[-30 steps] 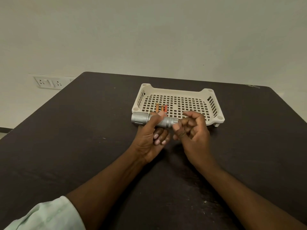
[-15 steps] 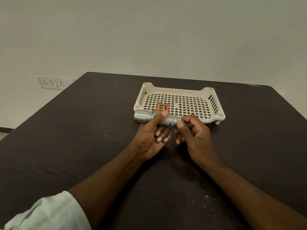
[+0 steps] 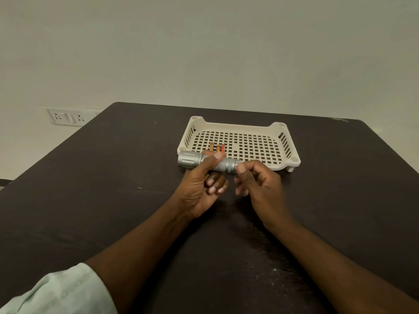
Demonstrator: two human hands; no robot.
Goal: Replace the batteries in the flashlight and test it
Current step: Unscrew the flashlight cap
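A silver flashlight [image 3: 190, 160] lies level above the dark table, its wide head pointing left. My left hand [image 3: 201, 186] grips its barrel from below, thumb on top. My right hand [image 3: 258, 184] pinches the tail end of the flashlight between thumb and forefinger, so the tail cap itself is hidden. Behind the flashlight, three small batteries [image 3: 218, 148], orange and red, lie side by side in a cream plastic tray [image 3: 249, 128]; their near ends are hidden by my left hand.
The perforated tray sits at the back middle of the dark table [image 3: 113, 200]. A white wall socket plate [image 3: 64, 117] is on the wall beyond the table's left edge. A pale green sleeve [image 3: 56, 291] shows at the bottom left.
My right hand's fingers have shifted around the flashlight's tail end, from curled over it to a thumb-and-forefinger pinch. The flashlight and left hand have barely moved.
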